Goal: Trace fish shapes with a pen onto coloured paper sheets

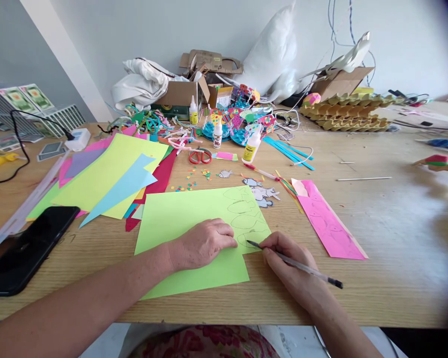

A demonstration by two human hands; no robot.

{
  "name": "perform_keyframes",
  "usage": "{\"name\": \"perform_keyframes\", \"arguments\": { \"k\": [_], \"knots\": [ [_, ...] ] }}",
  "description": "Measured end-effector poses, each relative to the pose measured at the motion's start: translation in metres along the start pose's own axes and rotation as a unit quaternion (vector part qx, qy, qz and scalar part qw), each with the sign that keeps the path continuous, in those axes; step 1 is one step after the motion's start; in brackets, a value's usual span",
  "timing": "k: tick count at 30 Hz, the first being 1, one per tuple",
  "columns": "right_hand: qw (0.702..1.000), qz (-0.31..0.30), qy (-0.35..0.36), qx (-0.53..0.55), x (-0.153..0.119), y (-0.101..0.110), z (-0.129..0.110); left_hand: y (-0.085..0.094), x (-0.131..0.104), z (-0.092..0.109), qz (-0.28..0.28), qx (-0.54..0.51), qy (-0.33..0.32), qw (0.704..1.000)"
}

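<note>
A light green sheet of paper (171, 219) lies on the table in front of me, with several fish outlines drawn down its right side. My left hand (205, 242) rests on this sheet, fingers pointing right and lying beside the lowest outline. A pen with a clear barrel and dark end (313, 272) is gripped in my right hand (289, 258), its tip touching the paper at the lowest fish. Small cut-out paper fish (263, 194) lie beyond the sheet's upper right corner. To the right is a pink paper strip (330, 223) with faint drawn outlines.
Coloured papers (108, 174) and a black phone (30, 248) lie at left. Beyond the sheet are red-handled scissors (200, 156), glue bottles (251, 146) and paper dots. Egg trays (343, 113) and boxes line the wall. Blurred pink-and-green things (438, 163) appear at far right.
</note>
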State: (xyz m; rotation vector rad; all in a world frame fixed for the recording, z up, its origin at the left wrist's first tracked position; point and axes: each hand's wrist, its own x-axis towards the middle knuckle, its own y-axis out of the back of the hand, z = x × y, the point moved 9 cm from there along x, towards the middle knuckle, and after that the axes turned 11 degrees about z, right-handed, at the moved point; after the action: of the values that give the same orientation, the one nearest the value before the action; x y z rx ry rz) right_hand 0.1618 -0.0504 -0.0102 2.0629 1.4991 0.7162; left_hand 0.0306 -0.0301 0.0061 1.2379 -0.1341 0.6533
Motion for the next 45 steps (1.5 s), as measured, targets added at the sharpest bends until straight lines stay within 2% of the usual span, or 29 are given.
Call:
{"name": "perform_keyframes", "arguments": {
  "k": [10, 16, 30, 37, 45],
  "knots": [
    [0.999, -0.029, 0.003, 0.031, -0.002, -0.002, 0.0, 0.0, 0.0, 0.0, 0.006, 0.004, -0.006, 1.0],
    [0.998, -0.017, -0.024, 0.055, -0.002, -0.003, 0.007, -0.002, 0.0, -0.001, -0.001, 0.016, -0.005, 1.0],
    [1.0, -0.02, -0.007, 0.007, 0.0, -0.005, 0.001, -0.002, 0.0, -0.001, -0.009, 0.011, 0.006, 1.0],
    [1.0, 0.01, -0.001, -0.001, 0.002, 0.002, -0.002, -0.001, 0.0, -0.001, -0.001, 0.01, -0.001, 1.0],
    [1.0, -0.015, -0.005, 0.012, 0.0, 0.001, 0.0, 0.001, 0.001, 0.0, 0.003, 0.002, -0.004, 1.0]
  ]
}}
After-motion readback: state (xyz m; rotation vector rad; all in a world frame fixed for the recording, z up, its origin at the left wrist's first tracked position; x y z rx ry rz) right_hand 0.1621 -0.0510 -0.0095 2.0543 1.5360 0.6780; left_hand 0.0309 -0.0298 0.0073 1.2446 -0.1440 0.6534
